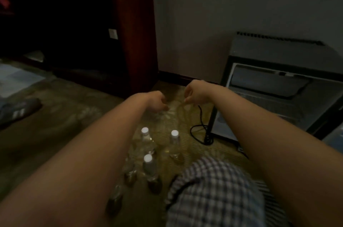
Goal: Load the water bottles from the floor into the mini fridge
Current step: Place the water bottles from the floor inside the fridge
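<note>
1. While no bottle is seen inside the open grey mini fridge (pixel 274 50), loading is judged unstarted.
2. Clear white-capped plastic water bottles (pixel 148 165) are stood on the patterned carpet (pixel 183 121).
3. Left hand (pixel 155 102) and right hand (pixel 195 95) are held apart, loosely curled, nothing gripped.

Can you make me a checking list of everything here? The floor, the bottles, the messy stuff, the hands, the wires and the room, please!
Surface: patterned carpet, dimly lit.
Job's things: three water bottles stand upright with white caps: back left bottle, back right bottle, front bottle. More bottles lie partly hidden under the left arm. The mini fridge is open; no bottles seen inside.
Clutter: a shoe on the floor at far left.
Hands: left hand and right hand hang above the carpet, fingers loosely curled, holding nothing.
Cables: a black cable loops on the carpet by the fridge.
Surroundings: pale wall, dark wooden panel.
</note>
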### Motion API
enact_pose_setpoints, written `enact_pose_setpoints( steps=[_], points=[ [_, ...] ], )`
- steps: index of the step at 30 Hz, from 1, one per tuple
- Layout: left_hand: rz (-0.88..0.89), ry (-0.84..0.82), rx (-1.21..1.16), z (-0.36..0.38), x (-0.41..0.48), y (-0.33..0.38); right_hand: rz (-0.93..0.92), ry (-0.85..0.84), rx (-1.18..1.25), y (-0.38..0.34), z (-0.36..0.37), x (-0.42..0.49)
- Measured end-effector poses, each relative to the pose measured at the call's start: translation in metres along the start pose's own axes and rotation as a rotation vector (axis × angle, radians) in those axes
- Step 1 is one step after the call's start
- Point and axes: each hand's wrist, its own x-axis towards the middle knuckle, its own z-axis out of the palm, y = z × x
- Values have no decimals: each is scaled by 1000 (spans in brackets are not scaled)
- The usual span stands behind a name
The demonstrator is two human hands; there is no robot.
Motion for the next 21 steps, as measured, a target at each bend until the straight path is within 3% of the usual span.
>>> enact_pose_setpoints(
  steps=[7, 15, 21],
  points=[
    [-127, -137, -160, 39, -13, -104, -29, -125, -43, -65, 77, 31],
    [-216, -273, -400, 127, -9, -157, 54, -361, -34, -48, 193, 59],
    [-224, -293, -452, 185, 2, -174, 40, -381, -112, -43, 231, 81]
  ],
)
